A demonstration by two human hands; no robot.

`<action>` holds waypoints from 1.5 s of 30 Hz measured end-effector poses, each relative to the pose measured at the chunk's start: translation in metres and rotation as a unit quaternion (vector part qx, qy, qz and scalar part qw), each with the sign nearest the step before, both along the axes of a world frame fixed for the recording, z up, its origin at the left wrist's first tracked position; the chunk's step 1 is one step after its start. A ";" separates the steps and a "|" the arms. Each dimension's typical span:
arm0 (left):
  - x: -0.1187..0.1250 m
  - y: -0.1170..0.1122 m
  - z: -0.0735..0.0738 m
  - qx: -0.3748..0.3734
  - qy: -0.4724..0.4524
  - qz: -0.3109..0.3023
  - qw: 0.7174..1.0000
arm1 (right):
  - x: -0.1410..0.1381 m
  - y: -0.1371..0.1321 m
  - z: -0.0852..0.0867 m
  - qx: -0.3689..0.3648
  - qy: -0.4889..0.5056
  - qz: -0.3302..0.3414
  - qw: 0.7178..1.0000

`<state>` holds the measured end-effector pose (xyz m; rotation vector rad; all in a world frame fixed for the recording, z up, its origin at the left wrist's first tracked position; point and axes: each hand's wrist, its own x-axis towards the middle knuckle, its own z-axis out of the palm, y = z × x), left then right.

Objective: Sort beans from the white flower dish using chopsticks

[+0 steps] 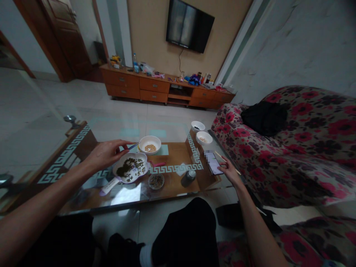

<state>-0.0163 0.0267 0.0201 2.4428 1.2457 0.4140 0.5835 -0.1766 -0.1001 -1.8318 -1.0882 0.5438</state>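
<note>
A dim living room has a wall-mounted television above a low wooden cabinet, with a floral-covered sofa to the right and a glass-topped coffee table in front of the seated person. The left hand pinches a slim bluish tool (perhaps tweezers; it is too small to be sure) between thumb and fingers, its tip beside a white bowl of yellowish beans. Under that hand sits a flower-shaped tray with a handle, scattered with dark green beans. The right hand is closed around a pale stick, its fingertips touching the edge of a phone with a lit screen; whether it grips the phone too, I cannot tell. Between the hands stand a small dish of mixed bits and a grey cylindrical container. Near the phone, at the table's far right, are a second white bowl with pale contents and a third white bowl with dark ones.
</note>
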 end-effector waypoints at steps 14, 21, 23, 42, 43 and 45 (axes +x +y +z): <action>0.001 0.000 -0.002 0.000 0.009 0.008 1.000 | -0.007 -0.006 0.012 -0.031 -0.059 0.030 0.997; 0.000 0.004 -0.007 0.001 0.010 0.003 1.000 | 0.000 -0.007 0.007 0.032 0.043 0.038 0.998; 0.000 0.006 -0.010 0.002 0.002 0.000 1.000 | 0.001 -0.007 0.007 0.034 0.053 0.039 0.997; -0.002 0.008 -0.009 0.004 -0.001 -0.003 1.000 | -0.021 0.007 0.013 -0.029 -0.005 -0.052 0.998; -0.002 0.008 -0.009 0.003 -0.001 -0.004 1.000 | -0.022 0.008 0.013 -0.035 -0.023 -0.059 0.997; -0.003 0.009 -0.009 0.004 -0.004 -0.006 1.000 | -0.024 0.008 0.011 -0.041 -0.047 -0.069 0.996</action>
